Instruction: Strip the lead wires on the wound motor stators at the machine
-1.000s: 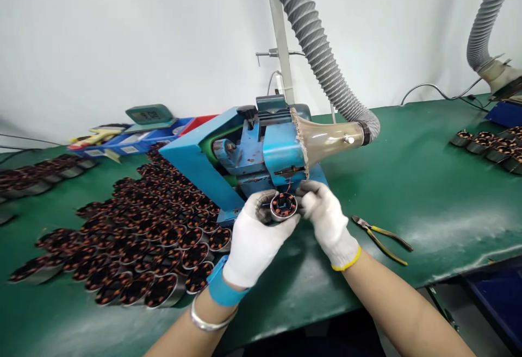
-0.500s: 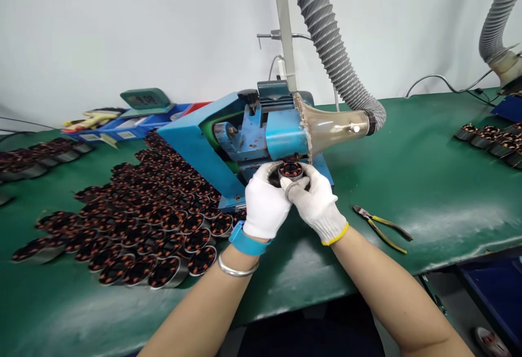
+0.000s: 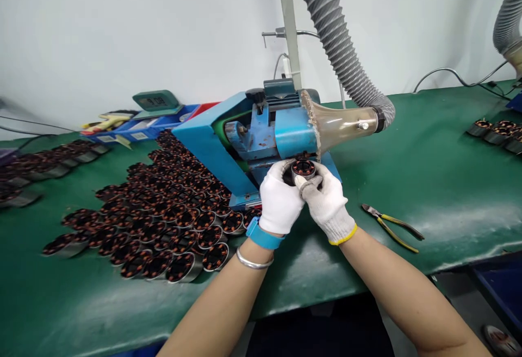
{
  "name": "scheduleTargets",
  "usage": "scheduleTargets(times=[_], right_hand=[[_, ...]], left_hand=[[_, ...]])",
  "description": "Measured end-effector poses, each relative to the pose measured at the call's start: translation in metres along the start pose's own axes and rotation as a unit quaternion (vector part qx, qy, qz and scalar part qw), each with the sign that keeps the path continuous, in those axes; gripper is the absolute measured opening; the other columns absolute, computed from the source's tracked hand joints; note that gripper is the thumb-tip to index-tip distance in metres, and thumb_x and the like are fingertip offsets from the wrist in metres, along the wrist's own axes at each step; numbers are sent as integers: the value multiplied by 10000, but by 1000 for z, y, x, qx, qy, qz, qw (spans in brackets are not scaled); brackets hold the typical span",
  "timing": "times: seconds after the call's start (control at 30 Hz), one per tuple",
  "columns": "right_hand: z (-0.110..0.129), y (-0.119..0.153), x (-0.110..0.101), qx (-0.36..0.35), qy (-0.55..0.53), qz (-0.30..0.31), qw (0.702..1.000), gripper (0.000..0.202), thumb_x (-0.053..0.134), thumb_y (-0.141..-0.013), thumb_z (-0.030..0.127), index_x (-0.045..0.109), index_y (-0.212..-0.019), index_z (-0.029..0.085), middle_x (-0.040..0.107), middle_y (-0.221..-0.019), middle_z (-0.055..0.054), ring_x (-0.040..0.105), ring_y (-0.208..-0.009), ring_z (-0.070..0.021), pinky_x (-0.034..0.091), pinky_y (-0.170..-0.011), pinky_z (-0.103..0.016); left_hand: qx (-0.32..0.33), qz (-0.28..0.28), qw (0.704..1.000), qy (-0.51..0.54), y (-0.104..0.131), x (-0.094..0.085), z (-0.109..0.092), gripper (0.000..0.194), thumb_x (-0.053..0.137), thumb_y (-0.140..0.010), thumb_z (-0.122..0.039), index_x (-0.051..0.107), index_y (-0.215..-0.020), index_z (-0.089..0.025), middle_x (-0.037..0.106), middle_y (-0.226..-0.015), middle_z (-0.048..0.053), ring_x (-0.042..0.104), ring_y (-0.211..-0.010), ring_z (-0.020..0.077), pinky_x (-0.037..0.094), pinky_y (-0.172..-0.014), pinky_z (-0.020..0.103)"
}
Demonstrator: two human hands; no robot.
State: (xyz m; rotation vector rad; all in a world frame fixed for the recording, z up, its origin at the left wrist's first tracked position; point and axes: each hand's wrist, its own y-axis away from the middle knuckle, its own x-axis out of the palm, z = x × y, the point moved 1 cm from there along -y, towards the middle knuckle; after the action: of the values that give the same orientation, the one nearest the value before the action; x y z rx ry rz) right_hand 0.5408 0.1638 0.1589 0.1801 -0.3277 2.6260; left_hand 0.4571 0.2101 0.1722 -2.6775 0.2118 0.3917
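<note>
A round metal ring with dark insides and copper windings [image 3: 303, 169] is held between both hands in front of the blue machine [image 3: 296, 131]. My left hand [image 3: 280, 199], in a white glove, has its fingers wrapped round the ring's left side. The right side is gripped by my right hand [image 3: 327, 202], in a white glove with a yellow cuff; a thumb lies on the near rim. The ring's top faces up, close below the machine's blue housing. Its underside is hidden by the gloves.
Many similar wound rings [image 3: 163, 221] cover the table left of the machine. Pliers with yellow handles [image 3: 393, 226] lie at right on the green table [image 3: 448, 183]. A grey hose [image 3: 338, 42] joins the machine's clear funnel. Behind are blue bins [image 3: 150, 129] and a digital clock [image 3: 155, 101].
The whole view has shifted, so machine, rings and pliers appear further right. Both hands keep their hold on the ring, with little visible movement relative to the machine.
</note>
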Motion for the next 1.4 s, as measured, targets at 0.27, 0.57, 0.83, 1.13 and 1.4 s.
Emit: scheduleTargets(times=[0.27,0.57,0.83,1.13,1.4], right_hand=[[-6,0,-4,-28,63,-3,998,389,643,-768,341,592,-1115,174,676,-1074,-71,637,-999,-226,525,-948,-371],[9,16,-15,-158,165,115,967,511,700,-744,348,553,-1209,197,602,-1186,-104,588,-1112,-266,486,-1003,-424],[16,18,-27,-230,182,117,949,278,553,-900,312,628,-1150,217,626,-1063,-94,621,-978,-218,528,-861,-362],[14,7,-34,76,59,39,995,239,619,-799,384,622,-937,190,629,-801,-16,587,-653,-139,490,-625,-278],[19,1,-45,69,25,2,997,341,508,-887,463,475,-662,209,477,-598,42,459,-530,-107,410,-553,-255]], left_hand=[[79,-29,994,-67,-1,-1,10,457,831,-608,-341,634,-981,-165,691,-943,69,663,-884,224,541,-840,376],[76,-20,997,-13,26,-19,12,523,809,-616,-257,510,-1044,-209,647,-978,37,656,-890,191,554,-828,339],[79,56,995,9,24,-24,9,430,712,-647,-175,456,-991,-207,613,-903,21,644,-798,161,550,-740,299],[52,54,997,-17,25,-23,7,466,716,-666,-186,442,-1041,-204,602,-976,37,644,-873,180,546,-805,346],[46,69,995,-56,24,-24,0,389,713,-679,-198,464,-978,-203,600,-897,14,624,-794,159,531,-760,314]])
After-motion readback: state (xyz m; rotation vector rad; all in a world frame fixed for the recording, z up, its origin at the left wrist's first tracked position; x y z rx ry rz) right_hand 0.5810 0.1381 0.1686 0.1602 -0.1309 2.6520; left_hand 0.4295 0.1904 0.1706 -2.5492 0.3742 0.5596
